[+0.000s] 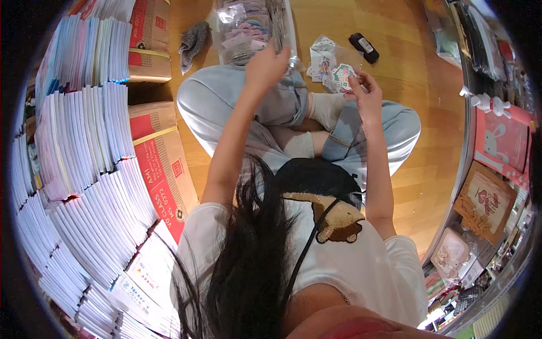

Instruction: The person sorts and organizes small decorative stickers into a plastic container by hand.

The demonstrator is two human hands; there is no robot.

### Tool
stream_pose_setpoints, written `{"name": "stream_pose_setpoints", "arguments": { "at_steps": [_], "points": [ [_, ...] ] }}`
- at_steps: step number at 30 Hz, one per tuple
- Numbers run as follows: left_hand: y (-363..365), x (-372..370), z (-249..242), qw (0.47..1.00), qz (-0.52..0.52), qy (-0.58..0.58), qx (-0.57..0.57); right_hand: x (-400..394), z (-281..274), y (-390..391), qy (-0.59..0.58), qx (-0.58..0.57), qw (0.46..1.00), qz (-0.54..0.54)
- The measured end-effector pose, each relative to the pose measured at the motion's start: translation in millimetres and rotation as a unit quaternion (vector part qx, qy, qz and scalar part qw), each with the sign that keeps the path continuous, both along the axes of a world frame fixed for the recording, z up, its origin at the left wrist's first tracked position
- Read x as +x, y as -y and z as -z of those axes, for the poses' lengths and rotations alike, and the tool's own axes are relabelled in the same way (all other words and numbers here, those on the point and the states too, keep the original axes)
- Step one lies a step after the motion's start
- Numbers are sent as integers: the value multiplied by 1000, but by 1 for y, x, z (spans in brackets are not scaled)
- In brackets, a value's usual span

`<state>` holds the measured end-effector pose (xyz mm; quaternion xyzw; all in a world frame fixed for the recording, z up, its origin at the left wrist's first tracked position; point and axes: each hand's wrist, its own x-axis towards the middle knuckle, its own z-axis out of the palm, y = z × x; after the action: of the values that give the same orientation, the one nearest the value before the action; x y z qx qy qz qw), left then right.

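My left hand (268, 69) reaches to the near end of a white bin (293, 28) filled with clear plastic packets (248, 28). Its visible fingers are spread at the bin's right side, and I see nothing held in them; clear plastic glints beside them. In my right hand (366, 96) are several die-cut stickers (342, 75), pinched between thumb and fingers above the right foot. The top one is green and white with a pale border. Just beyond it, a clear packet of printed stickers (323, 61) lies on the wooden floor (406, 56).
A black object with a white label (363, 47) lies beyond the right hand. Grey cloth (194, 45) rests left of the bin. Stacked booklets (84, 141) and red-and-brown cartons (158, 164) line the left; a shelf of packaged goods (485, 198) borders the right.
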<state>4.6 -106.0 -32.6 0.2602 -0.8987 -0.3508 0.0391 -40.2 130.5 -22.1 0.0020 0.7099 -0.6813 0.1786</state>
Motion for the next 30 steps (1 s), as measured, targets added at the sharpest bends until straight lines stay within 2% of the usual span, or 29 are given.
{"name": "stream_pose_setpoints", "arguments": {
  "at_steps": [1, 4, 8, 13, 16, 19, 22, 25, 28, 30],
  "points": [
    [-4, -6, -1, 999, 11, 9, -33, -2, -2, 3, 3, -3, 1000, 4],
    [-2, -23, -25, 996, -5, 87, -26, -9, -7, 8, -6, 32, 999, -16],
    [11, -45, -26, 998, -15, 23, -61, -29, -12, 23, -20, 22, 999, -34],
    [24, -88, 9, 993, 24, -90, -78, -57, -21, 58, -38, 4, 998, -42],
    [24, -111, 21, 995, -7, -12, -103, -73, -20, 71, -56, -5, 997, -56],
    [35, -130, 8, 992, 35, 117, -15, -87, -23, 80, -60, 12, 997, -54],
    [38, -137, 2, 989, 32, 139, 27, -109, -15, 86, -83, 23, 995, -54],
    [26, -134, 14, 994, 3, 101, -37, -135, -17, 103, -136, 100, 984, -51],
    [25, -131, 5, 987, 55, 136, -63, -158, -21, 135, -170, 116, 974, -99],
    [27, -132, 6, 980, 94, 165, -64, -176, -7, 161, -203, 204, 943, -165]
  ]
}}
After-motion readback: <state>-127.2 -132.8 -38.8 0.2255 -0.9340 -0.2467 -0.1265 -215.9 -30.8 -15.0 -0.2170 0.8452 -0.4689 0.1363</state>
